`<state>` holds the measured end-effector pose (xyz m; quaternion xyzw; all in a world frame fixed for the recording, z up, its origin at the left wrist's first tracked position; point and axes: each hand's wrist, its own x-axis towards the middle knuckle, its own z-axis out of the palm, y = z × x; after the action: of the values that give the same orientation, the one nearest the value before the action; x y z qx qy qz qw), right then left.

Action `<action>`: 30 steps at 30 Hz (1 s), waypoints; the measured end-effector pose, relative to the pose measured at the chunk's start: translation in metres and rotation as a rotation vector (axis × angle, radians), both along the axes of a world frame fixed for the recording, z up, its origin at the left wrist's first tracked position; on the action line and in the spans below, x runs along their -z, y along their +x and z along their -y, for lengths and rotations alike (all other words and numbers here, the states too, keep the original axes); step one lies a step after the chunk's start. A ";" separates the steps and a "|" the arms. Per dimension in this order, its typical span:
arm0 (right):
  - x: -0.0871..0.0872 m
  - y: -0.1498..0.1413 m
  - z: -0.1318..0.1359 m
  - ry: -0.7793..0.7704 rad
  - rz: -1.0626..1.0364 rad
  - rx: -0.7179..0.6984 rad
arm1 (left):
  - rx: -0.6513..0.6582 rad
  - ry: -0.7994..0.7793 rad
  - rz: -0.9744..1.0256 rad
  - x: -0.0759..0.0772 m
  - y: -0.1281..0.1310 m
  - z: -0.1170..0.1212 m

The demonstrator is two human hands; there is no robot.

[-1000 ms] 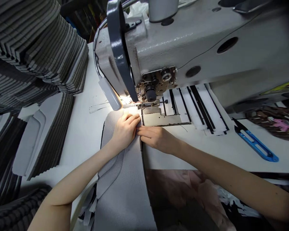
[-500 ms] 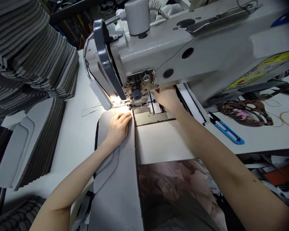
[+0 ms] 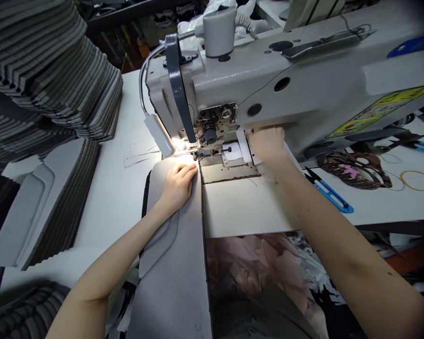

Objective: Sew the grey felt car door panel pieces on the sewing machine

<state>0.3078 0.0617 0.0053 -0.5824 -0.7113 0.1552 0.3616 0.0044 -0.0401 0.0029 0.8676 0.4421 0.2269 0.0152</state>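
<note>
My left hand (image 3: 177, 185) lies flat, fingers stretched, on a grey fabric panel (image 3: 176, 263) that runs from the table's front edge up to the presser foot (image 3: 198, 153) of a grey industrial sewing machine (image 3: 286, 80). My right hand (image 3: 266, 143) is under the machine's arm, to the right of the needle, fingers pinched on a white strip (image 3: 245, 146) from the white strips lying there. The machine's small lamp (image 3: 159, 136) lights the needle area.
Tall stacks of cut grey panels (image 3: 56, 70) fill the left of the white table (image 3: 109, 197). Blue thread snips (image 3: 330, 193) lie right of my forearm. A dark tangle of trim (image 3: 353, 169) and a yellow rubber band (image 3: 419, 180) lie further right.
My right hand left the panel's edge beside my left hand, reached under the machine's arm and now pulls a white strip toward me. My left hand stayed on the panel.
</note>
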 end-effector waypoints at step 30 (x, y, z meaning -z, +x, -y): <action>0.012 -0.121 0.153 0.454 0.293 -0.374 | 0.028 -0.088 0.215 -0.008 0.000 0.008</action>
<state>0.1870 -0.0909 -0.0065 -0.3625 -0.8668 -0.0290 0.3410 0.0047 -0.0477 0.0113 0.8427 0.4355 0.2989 0.1040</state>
